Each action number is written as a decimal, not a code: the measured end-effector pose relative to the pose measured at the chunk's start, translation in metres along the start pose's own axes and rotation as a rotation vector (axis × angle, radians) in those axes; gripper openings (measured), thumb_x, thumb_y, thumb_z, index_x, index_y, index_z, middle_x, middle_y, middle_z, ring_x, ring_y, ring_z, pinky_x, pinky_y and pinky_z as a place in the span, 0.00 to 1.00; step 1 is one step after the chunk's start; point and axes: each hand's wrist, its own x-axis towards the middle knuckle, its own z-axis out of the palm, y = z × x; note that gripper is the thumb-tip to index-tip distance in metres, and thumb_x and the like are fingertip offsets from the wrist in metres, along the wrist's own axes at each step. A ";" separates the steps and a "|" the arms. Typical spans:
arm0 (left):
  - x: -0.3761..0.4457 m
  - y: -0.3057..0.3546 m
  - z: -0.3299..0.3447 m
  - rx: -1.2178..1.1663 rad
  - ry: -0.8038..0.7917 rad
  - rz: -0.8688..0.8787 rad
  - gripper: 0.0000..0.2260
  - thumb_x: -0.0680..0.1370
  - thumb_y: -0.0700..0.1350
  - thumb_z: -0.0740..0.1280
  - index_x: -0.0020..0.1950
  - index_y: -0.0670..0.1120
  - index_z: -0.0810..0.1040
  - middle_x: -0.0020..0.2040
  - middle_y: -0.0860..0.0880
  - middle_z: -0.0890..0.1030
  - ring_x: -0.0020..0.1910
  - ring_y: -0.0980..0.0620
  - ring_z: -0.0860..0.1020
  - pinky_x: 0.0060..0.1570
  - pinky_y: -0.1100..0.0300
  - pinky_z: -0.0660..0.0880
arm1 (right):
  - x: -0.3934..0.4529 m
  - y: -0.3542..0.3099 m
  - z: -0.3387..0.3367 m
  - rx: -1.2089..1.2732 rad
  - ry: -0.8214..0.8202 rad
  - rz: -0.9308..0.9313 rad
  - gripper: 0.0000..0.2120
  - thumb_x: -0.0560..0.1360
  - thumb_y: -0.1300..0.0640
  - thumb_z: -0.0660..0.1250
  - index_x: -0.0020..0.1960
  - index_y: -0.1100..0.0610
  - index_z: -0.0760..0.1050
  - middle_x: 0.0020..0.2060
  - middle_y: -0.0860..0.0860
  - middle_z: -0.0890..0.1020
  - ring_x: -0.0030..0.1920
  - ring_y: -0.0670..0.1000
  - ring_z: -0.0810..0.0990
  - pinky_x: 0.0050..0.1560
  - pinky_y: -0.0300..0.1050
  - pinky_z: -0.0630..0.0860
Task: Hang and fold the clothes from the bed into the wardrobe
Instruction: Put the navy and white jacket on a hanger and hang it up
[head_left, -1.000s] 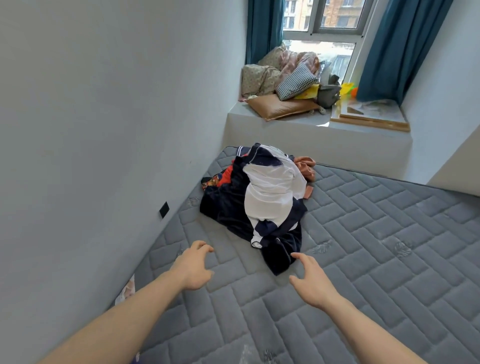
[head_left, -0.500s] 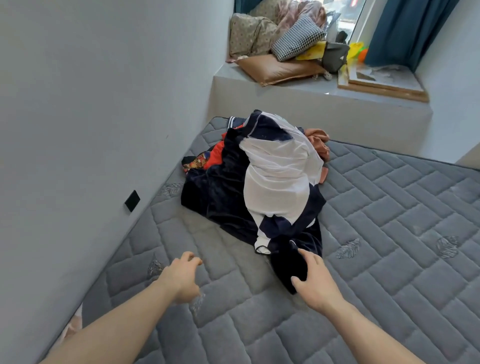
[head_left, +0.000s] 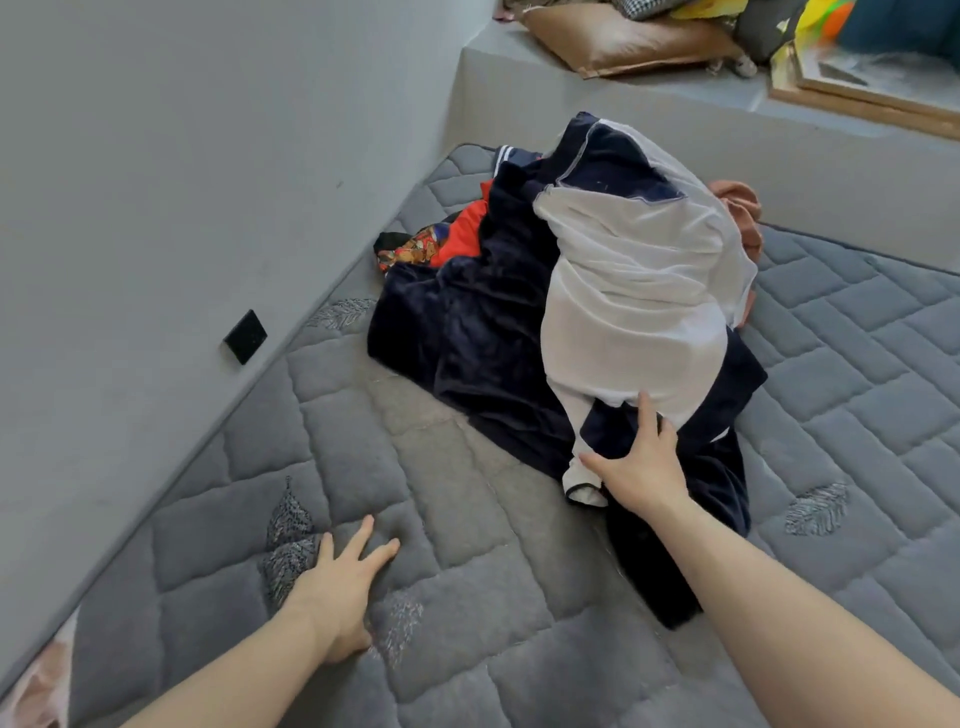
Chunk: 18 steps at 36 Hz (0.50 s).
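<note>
A heap of clothes lies on the grey quilted mattress (head_left: 519, 597) near the wall. On top is a white garment with navy trim (head_left: 634, 291). Under it spreads a dark navy velvety garment (head_left: 467, 343). A red patterned piece (head_left: 441, 244) shows at the heap's left and an orange-brown piece (head_left: 740, 202) at its far right. My right hand (head_left: 639, 462) lies with fingers spread on the near end of the heap, touching the white garment's lower edge and the navy cloth. My left hand (head_left: 343, 587) presses flat on the bare mattress, apart from the clothes.
A grey wall (head_left: 182, 182) with a black socket plate (head_left: 245, 336) runs along the left of the mattress. Behind the heap rises a grey window ledge (head_left: 649, 119) carrying a brown cushion (head_left: 623, 36), a framed board (head_left: 872, 83) and other items.
I have leaned closer to the heap. My right hand moved forward onto the clothes. My left hand dropped from the air onto the mattress with fingers spread.
</note>
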 end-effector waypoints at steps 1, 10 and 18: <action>0.001 -0.001 0.002 0.002 0.009 0.007 0.49 0.74 0.54 0.73 0.81 0.63 0.40 0.81 0.54 0.33 0.81 0.36 0.45 0.74 0.46 0.67 | 0.008 -0.003 0.004 0.000 0.000 0.024 0.55 0.70 0.43 0.76 0.81 0.41 0.39 0.80 0.56 0.52 0.73 0.60 0.69 0.67 0.60 0.71; 0.004 0.001 0.009 0.029 0.033 0.037 0.51 0.76 0.54 0.74 0.80 0.64 0.33 0.80 0.54 0.28 0.81 0.35 0.41 0.68 0.45 0.73 | 0.046 -0.002 0.031 -0.117 0.084 0.143 0.20 0.77 0.47 0.67 0.67 0.52 0.72 0.60 0.58 0.80 0.60 0.63 0.78 0.51 0.51 0.72; 0.003 0.001 0.007 0.033 0.019 0.037 0.51 0.75 0.54 0.74 0.80 0.62 0.34 0.80 0.53 0.30 0.80 0.33 0.42 0.71 0.45 0.70 | -0.022 0.004 0.055 -0.090 -0.047 0.053 0.11 0.77 0.49 0.62 0.56 0.47 0.80 0.52 0.58 0.83 0.54 0.62 0.81 0.46 0.46 0.71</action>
